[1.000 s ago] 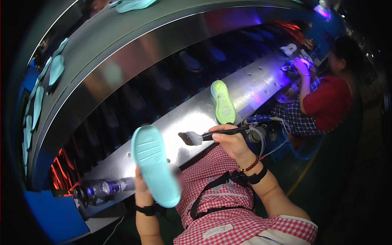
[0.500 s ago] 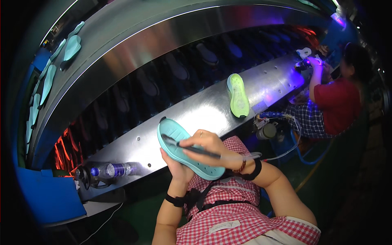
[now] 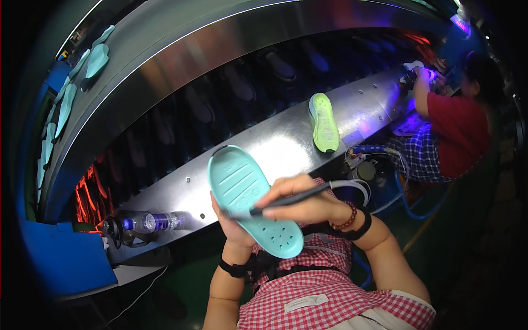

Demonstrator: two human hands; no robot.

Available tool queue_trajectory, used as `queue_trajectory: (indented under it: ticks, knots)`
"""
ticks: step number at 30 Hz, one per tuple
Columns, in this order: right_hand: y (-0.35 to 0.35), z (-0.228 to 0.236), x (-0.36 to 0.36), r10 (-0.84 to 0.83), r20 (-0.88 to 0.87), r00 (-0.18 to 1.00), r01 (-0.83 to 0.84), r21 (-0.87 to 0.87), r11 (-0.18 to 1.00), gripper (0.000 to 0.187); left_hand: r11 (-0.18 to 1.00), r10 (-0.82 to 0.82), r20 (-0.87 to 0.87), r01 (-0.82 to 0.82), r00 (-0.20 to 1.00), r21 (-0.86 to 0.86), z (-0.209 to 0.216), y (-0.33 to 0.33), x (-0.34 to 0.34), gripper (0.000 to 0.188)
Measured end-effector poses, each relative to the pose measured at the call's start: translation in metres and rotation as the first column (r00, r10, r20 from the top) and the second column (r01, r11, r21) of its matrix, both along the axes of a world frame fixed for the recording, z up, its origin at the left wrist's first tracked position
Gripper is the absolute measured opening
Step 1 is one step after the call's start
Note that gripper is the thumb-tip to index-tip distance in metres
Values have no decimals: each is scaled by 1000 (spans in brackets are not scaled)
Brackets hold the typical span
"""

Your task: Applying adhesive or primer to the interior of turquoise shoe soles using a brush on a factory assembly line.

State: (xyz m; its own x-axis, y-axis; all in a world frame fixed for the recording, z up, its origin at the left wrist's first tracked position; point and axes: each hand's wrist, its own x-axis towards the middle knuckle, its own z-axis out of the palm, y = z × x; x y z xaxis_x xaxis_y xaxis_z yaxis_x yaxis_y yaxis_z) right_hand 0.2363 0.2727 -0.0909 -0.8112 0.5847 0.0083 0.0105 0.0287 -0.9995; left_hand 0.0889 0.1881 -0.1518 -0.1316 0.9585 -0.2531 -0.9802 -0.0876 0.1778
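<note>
My left hand (image 3: 234, 230) holds a turquoise shoe sole (image 3: 228, 175) from its left edge and underneath, with most of the fingers hidden. The sole's inner face is turned up, showing ridges at the far end and small holes at the near end. In my right hand (image 3: 308, 206) is a brush (image 3: 314, 191) with a black handle and a pale hose at its back end. Its bristles, smeared by motion, are over the middle of the sole, near its left rim. Whether they touch it I cannot tell.
A yellow-green shoe sole (image 3: 325, 131) lies on the metal ledge (image 3: 187, 192). Plastic bottles (image 3: 159, 221) lie at its left end. Behind is a dark conveyor with soles; more turquoise soles (image 3: 66, 107) sit far left. A co-worker in red (image 3: 459, 132) works at the right.
The sole has tilted so that more of its inner face shows. The brush has moved from the sole's far end toward its middle, and my right hand has shifted right and nearer.
</note>
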Motion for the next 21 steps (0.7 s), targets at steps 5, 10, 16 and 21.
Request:
queue_trajectory:
  ticks: [5, 10, 16, 21]
  knots:
    - [1, 7, 11, -91, -127, 988, 60, -231, 971, 21, 996, -38, -238, 56, 971, 68, 14, 5, -6, 80]
    - [-3, -2, 12, 230, -195, 953, -187, 219, 958, 23, 972, 209, -327, -159, 922, 174, 8, 10, -20, 84]
    - [1, -9, 16, 87, -192, 978, -31, 278, 960, 21, 913, 408, -398, -356, 821, 201, 25, 19, -27, 82]
    - [1, -5, 26, 94, -298, 950, -65, 106, 992, 23, 919, 384, -403, -303, 831, 251, 39, 17, -32, 83]
